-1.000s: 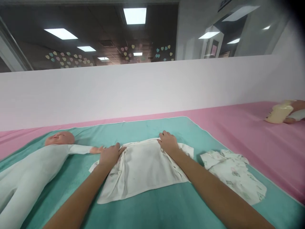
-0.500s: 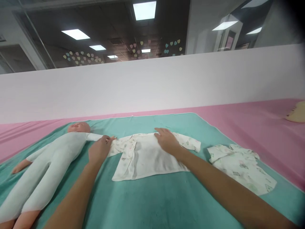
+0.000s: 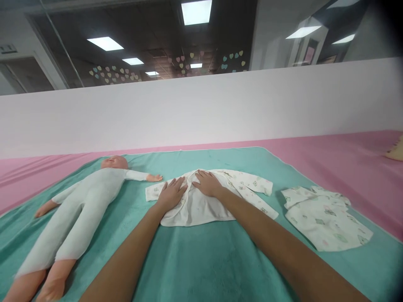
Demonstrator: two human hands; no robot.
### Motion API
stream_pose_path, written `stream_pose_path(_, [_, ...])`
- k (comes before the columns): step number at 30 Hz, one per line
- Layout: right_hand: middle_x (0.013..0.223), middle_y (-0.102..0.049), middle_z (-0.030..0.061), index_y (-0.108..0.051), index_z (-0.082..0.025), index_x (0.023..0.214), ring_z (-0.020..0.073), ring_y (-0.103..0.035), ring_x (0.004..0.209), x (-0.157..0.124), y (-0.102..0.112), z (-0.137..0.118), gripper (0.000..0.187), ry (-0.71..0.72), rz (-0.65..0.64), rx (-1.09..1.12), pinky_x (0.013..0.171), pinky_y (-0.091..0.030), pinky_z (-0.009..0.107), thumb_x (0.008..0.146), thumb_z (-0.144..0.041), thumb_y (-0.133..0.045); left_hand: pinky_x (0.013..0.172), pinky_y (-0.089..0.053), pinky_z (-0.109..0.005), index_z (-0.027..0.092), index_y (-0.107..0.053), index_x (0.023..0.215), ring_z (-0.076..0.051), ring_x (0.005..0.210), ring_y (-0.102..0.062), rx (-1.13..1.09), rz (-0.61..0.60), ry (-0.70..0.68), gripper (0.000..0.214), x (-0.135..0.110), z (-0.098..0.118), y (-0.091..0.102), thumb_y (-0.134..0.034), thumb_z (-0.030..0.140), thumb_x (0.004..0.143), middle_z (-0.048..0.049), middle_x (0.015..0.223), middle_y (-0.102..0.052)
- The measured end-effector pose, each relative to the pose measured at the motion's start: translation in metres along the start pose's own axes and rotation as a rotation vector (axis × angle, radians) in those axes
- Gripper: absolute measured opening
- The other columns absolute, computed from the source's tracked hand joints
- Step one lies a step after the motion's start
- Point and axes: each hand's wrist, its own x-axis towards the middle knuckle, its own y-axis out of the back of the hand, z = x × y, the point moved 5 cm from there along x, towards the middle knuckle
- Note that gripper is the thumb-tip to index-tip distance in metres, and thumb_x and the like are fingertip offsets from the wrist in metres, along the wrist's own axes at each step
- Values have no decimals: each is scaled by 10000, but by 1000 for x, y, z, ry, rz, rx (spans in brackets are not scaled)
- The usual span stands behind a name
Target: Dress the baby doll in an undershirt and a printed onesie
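A small white baby shirt [image 3: 206,209] with a printed pattern lies spread on the teal blanket [image 3: 201,260], its front opened out so the plain inside shows. My left hand [image 3: 172,193] rests flat on its left front near the left sleeve, fingers spread. Close beside it, my right hand [image 3: 208,183] presses on the upper middle by the neckline, fingers stretched out. Both sleeves reach out sideways. To the left, a baby doll [image 3: 103,184] in a white body suit lies on its back, one arm pointing toward the shirt's left sleeve.
At the right lies a folded white printed garment [image 3: 327,218]. Pink cloth [image 3: 333,155] surrounds the blanket, and a white low wall [image 3: 201,113] runs behind. A yellowish object [image 3: 395,149] is partly visible at the far right edge.
My left hand has left the shirt's left sleeve end and moved right onto its front. My right hand shifted slightly left. The right front panel now lies opened outward.
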Motion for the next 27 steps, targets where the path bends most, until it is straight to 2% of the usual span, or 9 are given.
stream_pose_path(2, [1465, -329, 97, -379, -196, 1365, 227, -282, 1333, 5, 0, 0, 559, -33, 14, -12, 1070, -163, 401, 922, -516, -263, 1085, -156, -537, 248, -233, 1443, -307, 1384, -198, 31, 6, 70, 606, 1, -7, -1, -165, 538, 915, -47, 1483, -327])
stream_pose_path(5, [1434, -369, 109, -399, -194, 1347, 247, -317, 1303, 9, -1, -1, 554, -55, 14, -16, 1049, -189, 422, 920, -517, -258, 1074, -157, -561, 271, -278, 1426, -326, 1383, -188, 94, -8, 133, 586, 3, -17, 1, -168, 533, 913, -30, 1503, -285])
stream_pose_path(8, [1476, -312, 96, -360, -200, 1381, 243, -276, 1335, 5, -2, 0, 588, -34, -16, -19, 1066, -159, 423, 917, -538, -232, 1083, -152, -545, 291, -320, 1407, -312, 1382, -197, 133, -29, 158, 548, 5, -27, 5, -182, 501, 919, -11, 1514, -258])
stream_pose_path(12, [1531, -171, 86, -269, -172, 1434, 223, -139, 1397, -13, 0, 15, 682, -29, -88, -3, 1095, -99, 398, 906, -590, -163, 1080, -179, -533, 268, -336, 1397, -295, 1381, -203, 143, -11, 147, 550, 3, -36, 10, -198, 499, 917, -29, 1511, -266])
stream_pose_path(15, [1536, -146, 89, -232, -159, 1448, 213, -107, 1404, -33, 9, 37, 710, -141, -105, 0, 1093, -121, 381, 900, -603, -153, 1074, -184, -544, 261, -349, 1386, -279, 1385, -199, 139, -8, 138, 549, 0, -40, 11, -198, 499, 916, -48, 1506, -275])
stream_pose_path(19, [1508, -234, 111, -224, -163, 1446, 241, -205, 1373, -54, 22, 53, 681, -271, -100, -26, 1043, -235, 438, 908, -574, -147, 1076, -170, -551, 246, -344, 1393, -280, 1391, -183, 132, -18, 146, 568, -3, -44, 10, -190, 508, 912, -59, 1508, -268])
stream_pose_path(23, [1505, -220, 152, -230, -137, 1442, 283, -238, 1359, -68, 21, 43, 682, -291, -92, -54, 1014, -264, 503, 913, -558, -142, 1075, -172, -551, 245, -336, 1399, -273, 1392, -186, 135, -13, 149, 556, -9, -43, 9, -194, 488, 919, -72, 1510, -260])
stream_pose_path(27, [1524, -156, 152, -232, -65, 1440, 253, -100, 1408, -88, 18, 14, 742, -130, -98, 13, 1107, -143, 436, 908, -577, -168, 1075, -165, -554, 209, -321, 1405, -273, 1396, -176, 135, -44, 129, 552, -20, -36, 11, -196, 457, 929, -110, 1517, -224])
